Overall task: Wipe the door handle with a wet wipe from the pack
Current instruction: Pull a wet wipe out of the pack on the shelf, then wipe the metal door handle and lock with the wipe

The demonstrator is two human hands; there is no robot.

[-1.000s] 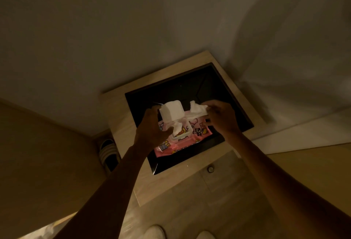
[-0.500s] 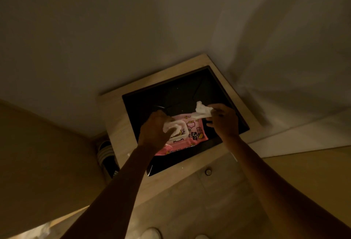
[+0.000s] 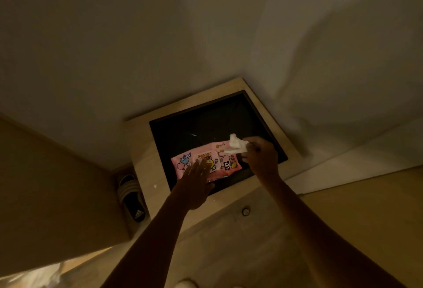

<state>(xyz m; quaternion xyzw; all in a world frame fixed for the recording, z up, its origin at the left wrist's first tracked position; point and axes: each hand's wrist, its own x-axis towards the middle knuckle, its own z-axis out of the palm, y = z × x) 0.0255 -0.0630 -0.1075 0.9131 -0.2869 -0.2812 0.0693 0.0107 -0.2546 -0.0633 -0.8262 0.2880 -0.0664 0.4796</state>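
A pink pack of wet wipes with cartoon prints lies flat on the black top of a low wooden cabinet, its flap closed. My left hand lies flat with fingers spread on the pack's near left part. My right hand sits just right of the pack and pinches a crumpled white wet wipe that hangs over the pack's far right corner. No door handle is in view.
The cabinet stands in a corner against a pale wall and has a small round knob on its front. A black slide sandal lies in the gap to its left, beside a wooden panel. The light is dim.
The pack's white lid, open a second ago, is now shut under my left hand, which has flattened on it. My right hand has pulled the wipe free and drawn slightly right.
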